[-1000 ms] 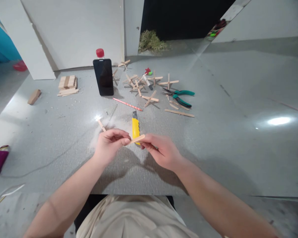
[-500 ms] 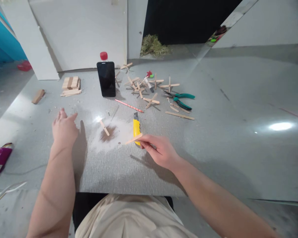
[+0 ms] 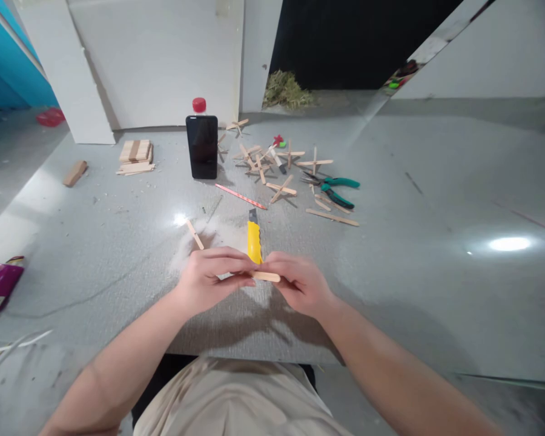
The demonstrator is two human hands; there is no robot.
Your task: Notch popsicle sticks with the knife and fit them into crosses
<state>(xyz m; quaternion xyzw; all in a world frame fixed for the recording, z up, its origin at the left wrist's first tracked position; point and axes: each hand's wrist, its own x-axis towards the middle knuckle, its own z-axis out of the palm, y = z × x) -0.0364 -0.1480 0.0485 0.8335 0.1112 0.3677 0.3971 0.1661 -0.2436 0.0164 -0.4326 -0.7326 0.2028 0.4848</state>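
My left hand (image 3: 218, 275) and my right hand (image 3: 297, 278) meet just in front of a yellow utility knife (image 3: 254, 239) that lies on the grey table. Between them is a wooden stick (image 3: 266, 277); its rounded end points right, and the fingers of my left hand pinch its other end. My right fingers are bent together at the stick; whether they grip it or something else is hidden. Beyond my left hand, a notched wooden stick (image 3: 195, 234) rests by a patch of pale dust.
A phone (image 3: 202, 147) leans on a red-capped bottle (image 3: 199, 106). Right of it lie crossed sticks (image 3: 282, 189), a red-and-white pencil (image 3: 240, 197) and green pliers (image 3: 333, 188). Stacked sticks (image 3: 136, 151), a wooden block (image 3: 75, 173) and a purple device (image 3: 0, 287) are at left.
My left hand has come from the left side of the table to meet my right hand. The stick now lies between both hands, and the view has shifted slightly.
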